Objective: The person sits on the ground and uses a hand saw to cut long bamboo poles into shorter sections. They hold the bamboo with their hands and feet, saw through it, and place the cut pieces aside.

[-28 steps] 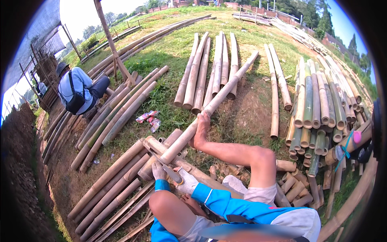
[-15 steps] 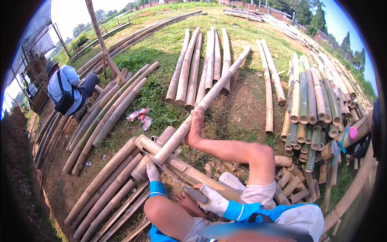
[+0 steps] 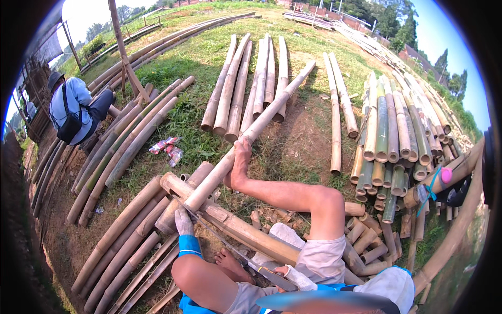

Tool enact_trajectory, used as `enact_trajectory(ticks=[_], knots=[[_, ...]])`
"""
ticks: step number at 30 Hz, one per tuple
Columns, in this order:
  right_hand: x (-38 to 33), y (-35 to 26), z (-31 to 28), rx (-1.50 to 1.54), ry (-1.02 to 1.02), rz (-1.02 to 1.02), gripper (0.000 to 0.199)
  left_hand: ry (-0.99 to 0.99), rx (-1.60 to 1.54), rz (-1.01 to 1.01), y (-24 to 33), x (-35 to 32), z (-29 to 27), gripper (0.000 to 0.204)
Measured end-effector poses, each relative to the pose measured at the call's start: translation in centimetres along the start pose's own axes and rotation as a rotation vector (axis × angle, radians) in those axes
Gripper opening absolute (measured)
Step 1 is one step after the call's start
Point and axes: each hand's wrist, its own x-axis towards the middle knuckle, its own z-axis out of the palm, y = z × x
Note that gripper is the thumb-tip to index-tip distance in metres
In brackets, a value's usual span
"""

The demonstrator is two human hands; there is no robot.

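Setting: an outdoor yard of grass and bare dirt, seen from above by a seated person with bare legs stretched forward.
Work piece: a long pale bamboo pole (image 3: 246, 141) runs from near the left hand up and away toward the right, its near end resting across a thicker bamboo log (image 3: 235, 227) that lies crosswise on the ground.
Foot: the person's bare right foot (image 3: 240, 162) presses against the side of the pole, pinning it.
Left hand (image 3: 183, 222): gloved, fingers curled together, resting at the pole's near cut end; whether it grips the pole or only steadies it cannot be told.
Right hand (image 3: 293, 273): gloved, closed around the handle of a long thin saw (image 3: 235, 252), low in the view near the lap.
Saw blade: it slants from the handle up to the left, reaching the pole's near end beside the left hand.
Progress: judged from this view, the blade sits at the end of the pole but no open cut is visible, so sawing looks barely begun; the pole is whole along its length.
Done nearby: short cut bamboo pieces (image 3: 366, 246) lie heaped by the right leg.
Left to do: many uncut poles, 1 flat row (image 3: 256, 78) on the grass ahead, green stacked poles (image 3: 392, 136) at right.
Other person: someone in a blue shirt (image 3: 70, 107) crouches at far left, back turned.
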Motion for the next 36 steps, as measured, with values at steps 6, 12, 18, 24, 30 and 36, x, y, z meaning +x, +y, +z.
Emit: enact_trajectory(ticks=[6,12,18,24,30,36], knots=[[19.6,-2.7,1.9,-0.169,0.277,-0.098,0.072,0.014,0.065,0.072,0.7,-0.1,0.1,0.041],[19.9,1.4,3.1,-0.254,0.433,-0.422,0.061,0.072,0.481,0.332,-0.8,-0.7,-1.1,0.045],[-1.6,1.3,1.8,-0.198,0.31,0.012,0.057,0.048,0.296,0.167,1.3,-1.0,-0.7,0.052],[13.3,-3.4,1.4,-0.255,0.301,-0.178,0.059,-0.08,0.021,-0.252,2.3,-1.2,-0.4,0.035],[20.1,0.5,2.6,-0.288,0.374,-0.367,0.061,0.068,0.865,0.543,0.1,-1.5,-1.1,0.031],[1.4,0.5,2.3,-0.287,0.387,-0.374,0.06,0.02,0.3,0.056,2.5,-1.5,-1.0,0.035]])
